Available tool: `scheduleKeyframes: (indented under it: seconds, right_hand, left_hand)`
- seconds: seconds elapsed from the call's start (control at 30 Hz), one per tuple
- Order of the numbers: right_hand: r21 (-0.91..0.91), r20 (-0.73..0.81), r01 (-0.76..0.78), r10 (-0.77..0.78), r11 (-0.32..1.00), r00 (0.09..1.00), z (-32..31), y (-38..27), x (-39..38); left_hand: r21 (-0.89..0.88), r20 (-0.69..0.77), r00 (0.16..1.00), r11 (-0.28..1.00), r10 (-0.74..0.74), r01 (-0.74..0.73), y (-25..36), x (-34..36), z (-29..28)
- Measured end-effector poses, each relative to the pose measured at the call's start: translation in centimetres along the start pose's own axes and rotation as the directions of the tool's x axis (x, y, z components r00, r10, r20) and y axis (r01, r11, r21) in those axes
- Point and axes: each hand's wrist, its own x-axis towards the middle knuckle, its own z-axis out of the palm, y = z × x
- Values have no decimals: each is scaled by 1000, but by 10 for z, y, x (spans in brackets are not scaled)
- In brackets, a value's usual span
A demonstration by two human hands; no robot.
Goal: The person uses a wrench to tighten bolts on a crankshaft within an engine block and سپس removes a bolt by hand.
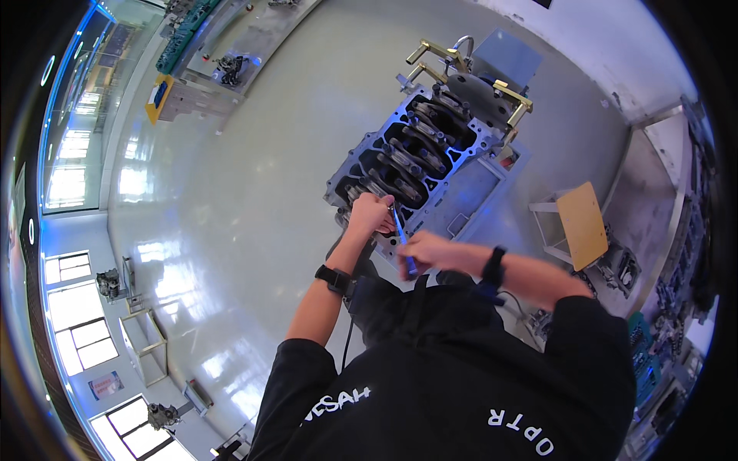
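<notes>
An engine block (469,143) with a row of bearing caps and bolts over a crankshaft is held on a stand with brass-coloured handles (513,97). At its near left end, my left hand (371,213) has curled fingers round the head end of a long metal wrench (397,223), low over the bolts; the exact fitting under the fingers is hidden. My right hand (420,250), slightly blurred, is closed on the wrench's handle, nearer my body and beyond the block's near edge. A metal tray (480,192) lies under the block's right side.
A yellow stool (578,224) stands to the right, near a metal bench (638,188) with parts and teal tool cases (644,349). Another bench (269,34) runs at the upper left. Small engines on stands (109,284) and a metal trolley (142,346) are at the left.
</notes>
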Motion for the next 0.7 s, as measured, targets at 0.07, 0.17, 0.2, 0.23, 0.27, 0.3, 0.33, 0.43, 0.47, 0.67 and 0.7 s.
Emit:
scheduleKeyframes:
  seconds: [0.07, 0.17, 0.2, 0.23, 0.27, 0.3, 0.33, 0.43, 0.47, 0.67, 0.7]
  right_hand:
    - [382, -36, 35, -23, 924, 999, 56, 7, 28]
    - [573, -128, 159, -103, 804, 986, 83, 10, 68]
    - [597, -113, 180, -140, 782, 984, 84, 7, 67]
    - [620, -102, 201, -176, 758, 979, 86, 4, 66]
    - [527, -26, 173, -188, 832, 982, 79, 7, 57]
    - [531, -33, 178, -189, 829, 981, 66, 13, 50]
    - [211, -14, 235, -237, 949, 971, 50, 18, 41]
    - [-358, -84, 231, -277, 905, 957, -1, 15, 6]
    - [-506, -160, 192, -310, 841, 937, -15, -2, -9]
    - [-979, -196, -124, -597, 160, 778, -59, -107, -50]
    - [-987, -160, -128, -572, 95, 804, -63, -118, -47]
  left_hand:
    - [115, -11, 999, 993, 34, -32, 10, -5, -3]
    - [269, 10, 994, 957, 108, -107, 21, -9, -5]
    - [294, 31, 990, 945, 137, -140, 20, -10, -7]
    - [300, 32, 990, 944, 134, -138, 17, -12, -11]
    - [200, 20, 995, 975, 99, -101, 14, -12, -18]
    - [99, 14, 998, 993, 65, -66, 11, -13, -23]
    - [-77, 105, 994, 997, 12, -4, 2, -13, -30]
    - [-156, 131, 990, 987, 54, -33, -9, -21, -36]
    - [-161, 153, 985, 986, 75, -50, -9, -22, -35]
    - [-186, 223, 973, 983, 54, -12, -7, -18, -12]
    - [-186, 223, 973, 982, 55, -13, -6, -16, -10]
